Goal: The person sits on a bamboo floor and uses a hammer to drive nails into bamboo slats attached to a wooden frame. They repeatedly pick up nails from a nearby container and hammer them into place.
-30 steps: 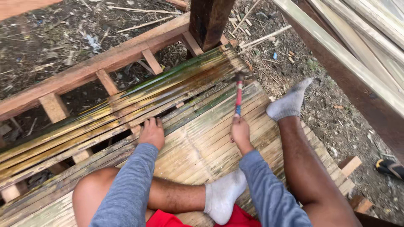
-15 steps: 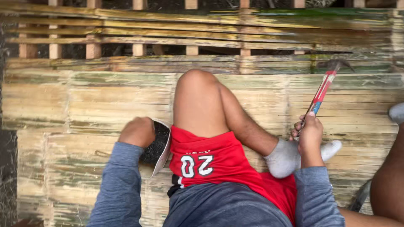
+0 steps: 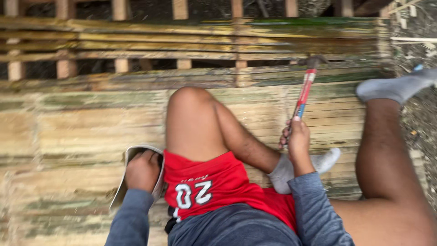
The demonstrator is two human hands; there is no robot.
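I sit on a floor of flattened bamboo slats (image 3: 82, 123), my left leg folded and my right leg stretched out. My right hand (image 3: 298, 136) grips the red and blue handle of a hammer (image 3: 304, 93); its dark head rests near the slats at the far edge. My left hand (image 3: 142, 169) is down beside my left hip, reaching into a pale open pouch or pocket (image 3: 128, 175); its fingers are hidden inside. I wear red shorts, a grey long-sleeved top and grey socks.
Wooden joists (image 3: 119, 9) show under the open gaps of the bamboo at the far side. Bare ground with litter (image 3: 416, 118) lies beyond the floor's right edge. My socked right foot (image 3: 396, 86) reaches that edge.
The view swung from looking out along the floor to looking down at my lap. My left hand left the slats and went into the pouch at my hip. The hammer stays in my right hand.
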